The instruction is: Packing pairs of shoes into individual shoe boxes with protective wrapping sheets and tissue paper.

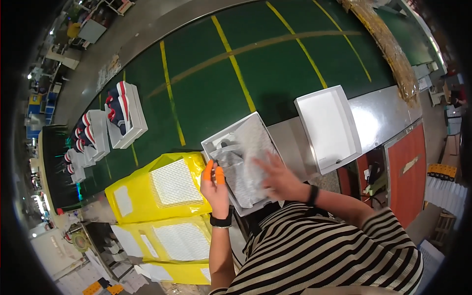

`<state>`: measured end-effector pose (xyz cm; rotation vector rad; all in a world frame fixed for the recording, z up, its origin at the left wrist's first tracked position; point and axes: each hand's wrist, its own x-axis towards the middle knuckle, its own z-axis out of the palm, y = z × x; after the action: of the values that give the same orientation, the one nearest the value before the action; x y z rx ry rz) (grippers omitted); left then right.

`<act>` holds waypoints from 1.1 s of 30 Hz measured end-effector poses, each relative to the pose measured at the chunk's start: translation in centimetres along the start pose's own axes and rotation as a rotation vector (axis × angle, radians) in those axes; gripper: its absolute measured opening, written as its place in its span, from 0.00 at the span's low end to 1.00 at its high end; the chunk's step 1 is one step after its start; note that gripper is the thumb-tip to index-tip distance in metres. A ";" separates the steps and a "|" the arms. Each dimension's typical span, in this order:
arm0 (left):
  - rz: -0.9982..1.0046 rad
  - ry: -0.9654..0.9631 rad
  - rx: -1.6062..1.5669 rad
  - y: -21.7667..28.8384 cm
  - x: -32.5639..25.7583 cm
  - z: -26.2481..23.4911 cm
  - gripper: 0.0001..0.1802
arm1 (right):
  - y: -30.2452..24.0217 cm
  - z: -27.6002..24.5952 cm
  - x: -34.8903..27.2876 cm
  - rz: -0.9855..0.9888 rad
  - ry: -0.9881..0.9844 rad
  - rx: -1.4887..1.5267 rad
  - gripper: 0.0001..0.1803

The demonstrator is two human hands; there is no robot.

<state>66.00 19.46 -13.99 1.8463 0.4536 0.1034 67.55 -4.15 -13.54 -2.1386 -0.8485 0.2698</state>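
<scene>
An open white shoebox (pixel 212 143) sits in front of me, with grey and whitish wrapping (pixel 253 142) over its contents. What lies under the wrapping is mostly hidden. My left hand (pixel 215 189) is at the box's left edge, with orange covers on its fingertips. Its fingers are drawn together around a small dark thing that I cannot make out. Over the right side of the same box is my right hand (pixel 281 179), fingers spread and slightly blurred, with nothing visible in it. To the right lies an open white box part (pixel 329 128), probably a lid.
The green belt (pixel 196 93) with yellow stripes runs behind the box. At the left stand several white boxes (pixel 132 130) holding navy, red and white shoes (pixel 117 110). Yellow-wrapped stacks (pixel 147 196) of white sheets lie nearer me. A cardboard-wrapped bar (pixel 386 46) edges the far right.
</scene>
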 end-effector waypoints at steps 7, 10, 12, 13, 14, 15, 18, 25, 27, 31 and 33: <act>0.620 -0.545 0.938 2.5 3.6 5.1 0.49 | 0.1 4.3 -1.3 -0.104 -0.547 -0.069 0.09; 0.479 -0.581 1.007 -0.4 5.6 4.2 0.57 | 1.7 1.2 -2.6 0.155 -0.392 0.578 0.14; 0.462 -0.601 0.988 0.3 6.0 4.4 0.60 | 4.0 -1.3 -3.8 0.313 0.129 0.453 0.19; 0.418 -0.617 0.959 0.9 5.7 4.3 0.60 | 5.7 -2.0 -4.0 0.341 0.396 0.238 0.22; 0.375 -0.633 0.934 1.6 5.3 4.3 0.60 | 7.0 -2.8 -3.7 0.417 0.545 -0.031 0.24; 0.350 -0.625 0.963 3.1 4.4 4.8 0.58 | 8.3 -3.9 -3.9 0.501 0.697 -0.315 0.26; 0.341 -0.656 0.749 4.2 1.9 6.3 0.54 | 16.3 -4.4 -9.5 0.903 0.054 -0.140 0.27; 0.084 -0.361 -0.160 4.9 -4.3 10.8 0.49 | 5.3 -19.9 -13.6 0.501 0.210 1.271 0.31; -0.085 -0.459 -0.356 8.5 -3.7 12.9 0.47 | 7.0 -18.7 -16.0 0.503 0.255 1.485 0.32; -0.308 -0.443 -0.437 7.7 -4.0 10.4 0.37 | 11.8 -11.8 -15.0 0.628 0.053 1.758 0.33; -0.274 -0.319 -0.321 5.6 -4.6 7.3 0.32 | 9.8 -8.4 -11.2 0.658 -0.028 1.756 0.33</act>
<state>65.34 9.80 -10.41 1.4383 0.4321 -0.2864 67.64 -21.02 -16.33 -0.6153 0.2461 0.9302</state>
